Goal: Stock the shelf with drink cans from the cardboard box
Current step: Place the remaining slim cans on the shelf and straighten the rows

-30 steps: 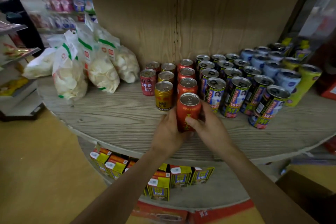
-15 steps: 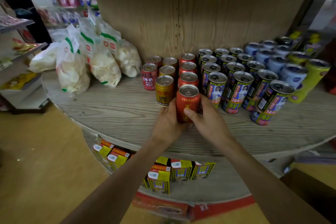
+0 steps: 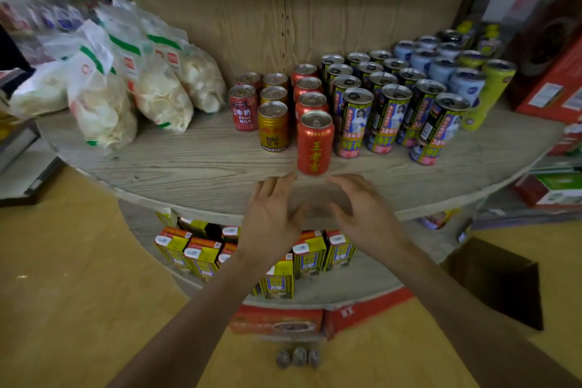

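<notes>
Now the red can (image 3: 315, 143) stands upright on the shelf (image 3: 189, 167), heading its red row between a gold can (image 3: 273, 127) and tall cans (image 3: 354, 123), while our left hand (image 3: 271, 217) and right hand (image 3: 365, 214) hover just before it, fingers loose, holding nothing.

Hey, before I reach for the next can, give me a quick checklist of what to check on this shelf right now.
1. Front red can stands upright on the shelf: ok.
2. It lines up with the red row behind it: ok.
3. Left hand and right hand are open and hold nothing: ok.
4. Bare shelf in front of the gold can for another can: ok.
5. More cans within reach, three tops on the floor below: ok.
</notes>
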Available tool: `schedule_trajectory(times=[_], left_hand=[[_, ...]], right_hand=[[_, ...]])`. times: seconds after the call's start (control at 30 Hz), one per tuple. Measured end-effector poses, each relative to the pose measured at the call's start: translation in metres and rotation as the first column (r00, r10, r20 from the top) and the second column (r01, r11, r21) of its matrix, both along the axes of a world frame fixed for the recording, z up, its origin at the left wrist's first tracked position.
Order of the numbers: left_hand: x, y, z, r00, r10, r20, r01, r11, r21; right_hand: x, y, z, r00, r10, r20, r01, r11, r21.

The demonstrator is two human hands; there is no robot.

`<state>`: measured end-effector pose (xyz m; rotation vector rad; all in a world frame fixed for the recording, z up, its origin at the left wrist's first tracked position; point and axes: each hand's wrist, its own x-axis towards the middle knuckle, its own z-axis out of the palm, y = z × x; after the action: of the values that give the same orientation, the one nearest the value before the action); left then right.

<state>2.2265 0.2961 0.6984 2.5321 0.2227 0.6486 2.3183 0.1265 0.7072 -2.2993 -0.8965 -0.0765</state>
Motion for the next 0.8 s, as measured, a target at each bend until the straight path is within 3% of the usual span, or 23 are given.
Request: schedule_trajectory(times=[0.13,0.23,0.47,0.8], left_hand=[[-0.038,-0.012,-0.012,0.998,-0.012,0.06,0.012,1.0,0.007],[-0.068,-0.018,-0.03,0.997,-0.049,0.061,0.049,0.999,-0.009],[-0.13,-0.033,-0.089,0.98,-0.132,-0.151,0.113,0.985,-0.131],[-0.16,-0.065,-0.187,0.922,-0.133,-0.364,0.017,0.952,-0.304]], right_hand=[[-0.052,-0.015,-0.022,0.996,-0.031,0.089,0.029,0.999,0.026],[-0.089,-0.025,-0.053,0.998,-0.019,0.062,0.022,0.999,-0.044],[-0.161,-0.048,-0.123,0.985,-0.063,-0.16,0.016,0.959,-0.282],[-0.188,-0.071,-0.233,0.924,-0.143,-0.355,-0.017,0.911,-0.412]])
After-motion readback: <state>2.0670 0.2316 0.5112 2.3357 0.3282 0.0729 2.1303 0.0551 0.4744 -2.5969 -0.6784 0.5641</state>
